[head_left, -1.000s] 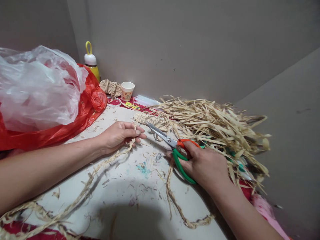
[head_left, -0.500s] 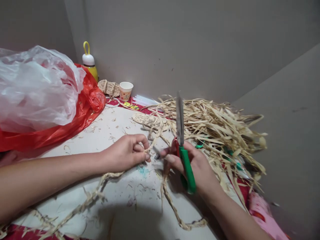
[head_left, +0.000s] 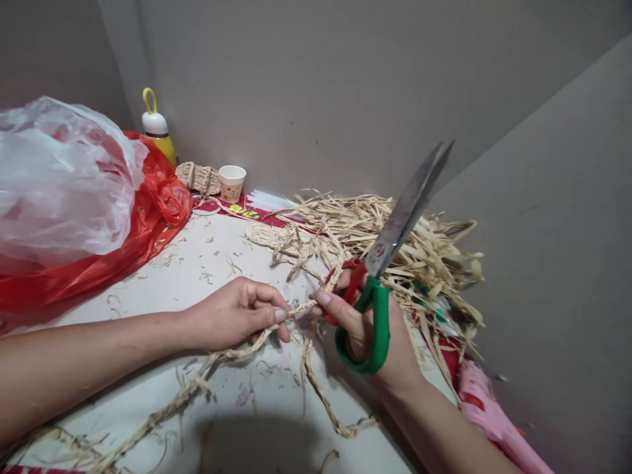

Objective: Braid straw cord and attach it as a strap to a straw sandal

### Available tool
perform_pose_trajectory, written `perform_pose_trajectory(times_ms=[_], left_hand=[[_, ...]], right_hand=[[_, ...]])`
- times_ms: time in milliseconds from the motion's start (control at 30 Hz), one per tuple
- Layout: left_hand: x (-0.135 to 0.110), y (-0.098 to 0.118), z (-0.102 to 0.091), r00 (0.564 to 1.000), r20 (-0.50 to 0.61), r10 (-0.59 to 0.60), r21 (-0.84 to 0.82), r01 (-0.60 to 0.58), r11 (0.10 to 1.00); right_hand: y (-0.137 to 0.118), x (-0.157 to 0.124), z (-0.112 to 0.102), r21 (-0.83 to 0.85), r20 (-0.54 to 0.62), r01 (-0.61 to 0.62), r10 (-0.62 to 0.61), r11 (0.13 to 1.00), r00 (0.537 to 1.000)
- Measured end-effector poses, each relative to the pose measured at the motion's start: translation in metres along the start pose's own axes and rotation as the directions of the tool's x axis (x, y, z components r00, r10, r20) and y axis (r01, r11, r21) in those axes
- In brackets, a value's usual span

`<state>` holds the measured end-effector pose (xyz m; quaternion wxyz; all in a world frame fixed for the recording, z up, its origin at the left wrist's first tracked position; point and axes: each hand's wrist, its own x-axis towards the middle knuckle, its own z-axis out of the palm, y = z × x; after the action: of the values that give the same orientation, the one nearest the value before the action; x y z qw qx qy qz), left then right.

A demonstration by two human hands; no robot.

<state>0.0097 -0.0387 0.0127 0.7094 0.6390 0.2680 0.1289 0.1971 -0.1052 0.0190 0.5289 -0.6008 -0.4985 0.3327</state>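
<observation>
L hand point(head_left: 244, 313) & R hand point(head_left: 401, 349) both have fingers pinched on the braid point(head_left: 301, 307) mid-frame, prob to steady it. Scissors point(head_left: 379, 253) hooked on R hand, blades upper right, prob freeing fingertips.

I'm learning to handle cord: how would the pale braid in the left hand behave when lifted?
Likely floppy: the braid curves freely beyond the left hand. Probably light, since it looks thin. Its rough sides might snag, as they look frayed.

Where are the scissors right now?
In the head view, right of centre, the scissors are in the right hand, blades slanting up past the straw heap.
</observation>
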Motion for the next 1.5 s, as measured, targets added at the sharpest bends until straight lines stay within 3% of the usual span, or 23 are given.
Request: perform_pose_trajectory(times_ms=[233, 367, 500, 633, 767, 900, 1133, 1367, 1500], left_hand=[[-0.001, -0.002, 0.005, 0.998, -0.018, 0.057, 0.042, -0.056, 0.998], [0.001, -0.003, 0.004, 0.997, -0.069, -0.024, -0.079, 0.018, 0.997], [0.005, -0.004, -0.008, 0.981, -0.187, -0.048, -0.253, -0.001, 0.967], [0.01, -0.004, -0.025, 0.945, -0.32, -0.07, -0.317, -0.037, 0.948], [0.014, -0.006, -0.037, 0.925, -0.38, -0.014, -0.344, -0.127, 0.93], [0.015, -0.008, -0.04, 0.915, -0.404, -0.014, -0.344, -0.138, 0.929], [0.012, -0.005, -0.036, 0.898, -0.44, -0.032, -0.296, -0.111, 0.949], [0.011, -0.003, -0.032, 0.887, -0.462, -0.019, -0.231, -0.099, 0.968], [0.01, 0.001, -0.029, 0.859, -0.512, -0.009, -0.166, -0.088, 0.982]], right_hand=[[-0.001, 0.001, 0.0, -0.064, -0.048, 0.005, -0.008, 0.998, 0.999], [0.001, 0.004, 0.0, -0.127, -0.006, 0.002, -0.003, 0.992, 1.0], [0.016, 0.012, -0.011, -0.289, 0.015, 0.079, -0.078, 0.954, 0.997], [0.035, 0.023, -0.029, -0.648, 0.093, 0.268, -0.275, 0.713, 0.957], [0.037, 0.027, -0.035, -0.852, 0.227, 0.318, -0.255, 0.415, 0.94], [0.035, 0.027, -0.032, -0.912, 0.28, 0.332, -0.227, 0.241, 0.933], [0.037, 0.025, -0.031, -0.916, 0.345, 0.399, -0.416, 0.047, 0.841], [0.038, 0.023, -0.031, -0.939, 0.311, 0.344, -0.415, 0.006, 0.855], [0.038, 0.022, -0.031, -0.942, 0.307, 0.335, -0.444, -0.017, 0.842]])
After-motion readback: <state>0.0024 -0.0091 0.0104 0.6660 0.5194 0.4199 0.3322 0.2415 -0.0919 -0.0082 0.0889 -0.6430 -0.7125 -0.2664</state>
